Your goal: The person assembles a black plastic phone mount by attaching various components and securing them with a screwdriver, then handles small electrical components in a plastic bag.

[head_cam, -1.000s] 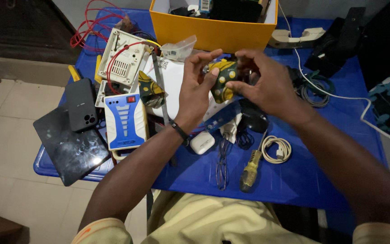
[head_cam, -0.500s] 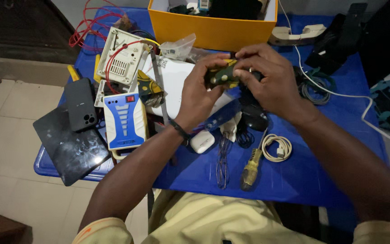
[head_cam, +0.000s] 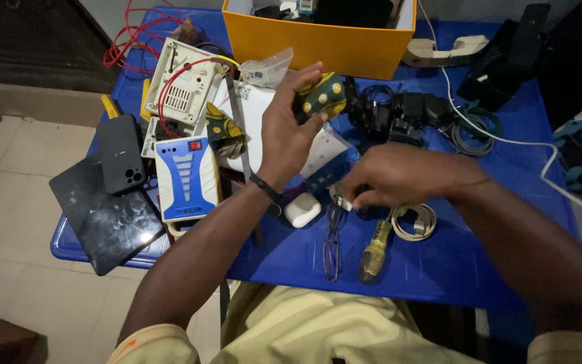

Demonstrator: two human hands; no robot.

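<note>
Orange box (head_cam: 318,47) behind left hand (head_cam: 291,128) gripping gadget (head_cam: 321,98).

Bare blue table (head_cam: 453,269) lies beyond the screwdriver (head_cam: 374,253); clutter crowds elsewhere.

A black phone (head_cam: 121,162) lies on a dark tablet (head_cam: 106,219), beside a white-and-blue device (head_cam: 184,178); an orange box (head_cam: 318,40) stands behind.
</note>
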